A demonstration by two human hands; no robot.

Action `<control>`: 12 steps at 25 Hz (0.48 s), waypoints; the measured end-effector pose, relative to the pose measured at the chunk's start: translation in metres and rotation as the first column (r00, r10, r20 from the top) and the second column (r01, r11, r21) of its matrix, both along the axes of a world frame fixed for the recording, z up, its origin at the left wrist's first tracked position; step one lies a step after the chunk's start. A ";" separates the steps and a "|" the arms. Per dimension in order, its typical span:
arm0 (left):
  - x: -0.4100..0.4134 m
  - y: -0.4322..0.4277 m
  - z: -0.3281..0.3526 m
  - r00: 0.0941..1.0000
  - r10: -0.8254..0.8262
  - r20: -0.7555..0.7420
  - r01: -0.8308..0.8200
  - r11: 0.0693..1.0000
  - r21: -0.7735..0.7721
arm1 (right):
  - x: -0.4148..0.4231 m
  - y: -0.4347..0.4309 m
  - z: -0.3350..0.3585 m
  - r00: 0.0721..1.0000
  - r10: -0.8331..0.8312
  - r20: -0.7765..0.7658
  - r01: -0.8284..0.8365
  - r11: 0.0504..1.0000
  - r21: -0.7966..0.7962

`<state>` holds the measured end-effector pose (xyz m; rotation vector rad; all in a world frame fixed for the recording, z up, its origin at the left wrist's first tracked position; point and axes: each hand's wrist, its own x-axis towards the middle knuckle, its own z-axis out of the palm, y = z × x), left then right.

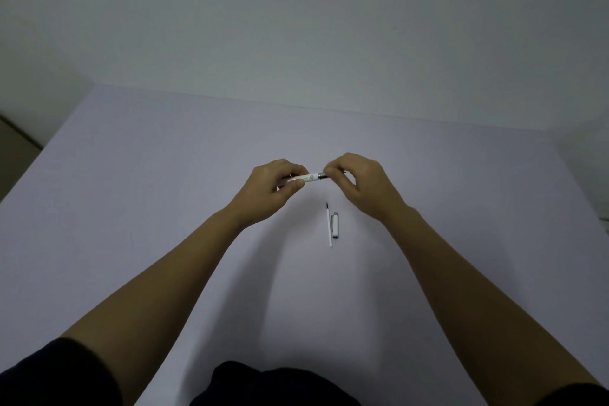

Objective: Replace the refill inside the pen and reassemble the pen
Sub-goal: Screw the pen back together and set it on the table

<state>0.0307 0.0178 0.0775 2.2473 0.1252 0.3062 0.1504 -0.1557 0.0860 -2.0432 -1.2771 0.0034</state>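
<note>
We hold the white pen barrel (304,179) level above the table (164,208). Our left hand (270,188) is clenched around one end, and our right hand (357,184) pinches the dark tip section at the other end between fingertips (331,171). Nearer to us than the barrel, on the table, lie two loose parts — a thin white refill (329,224) and, just beside it on its right, the pen cap (335,225).

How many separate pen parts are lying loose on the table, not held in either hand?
2. A thin refill lies on the table below the hands, and the pen cap lies just right of it. Any parts inside the hands are hidden.
</note>
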 end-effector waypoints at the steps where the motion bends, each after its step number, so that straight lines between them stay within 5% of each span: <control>1: 0.000 0.000 0.000 1.000 0.003 -0.001 -0.003 1.000 -0.004 | 0.000 0.000 0.001 1.000 0.012 0.013 -0.012 1.000 0.003; 12: 0.001 0.001 0.002 1.000 -0.001 0.011 0.001 0.999 0.049 | 0.000 -0.001 0.001 0.998 0.018 0.055 -0.016 0.999 -0.037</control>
